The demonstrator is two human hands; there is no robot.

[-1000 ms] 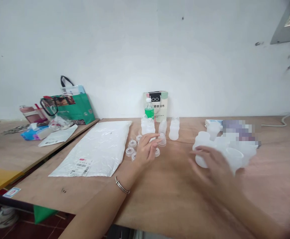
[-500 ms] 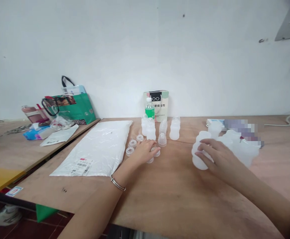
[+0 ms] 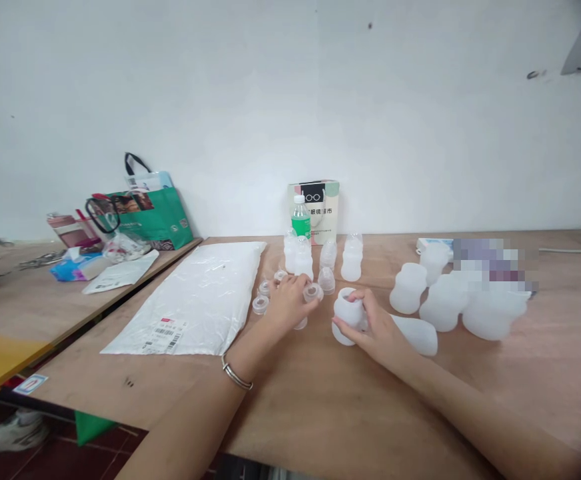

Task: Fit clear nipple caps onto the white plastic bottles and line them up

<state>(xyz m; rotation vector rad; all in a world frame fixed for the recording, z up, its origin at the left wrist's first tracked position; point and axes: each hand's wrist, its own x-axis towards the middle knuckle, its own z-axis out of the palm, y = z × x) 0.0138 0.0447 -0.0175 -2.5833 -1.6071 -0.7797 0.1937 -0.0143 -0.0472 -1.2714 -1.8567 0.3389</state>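
Bottle, white and open-mouthed, is in the right hand over the table, mouth up. Far left of the bottle are a pink cup, tissues and a green bag. Closer on its left, a white mailer lies flat. Between mailer and bottle, clear rings sit beside the left hand, whose fingers are bent, thumb and fingertips nearly closed on one ring. Behind the bottle, mostly to its left, stand a drink, a paper bag, capped bottles and clear caps. On the bottle itself, the right hand is partly closed, thumb against the near side, a finger at the rim. Right of it, one bare bottle lies sideways; behind that, more bare bottles stand near a white box.
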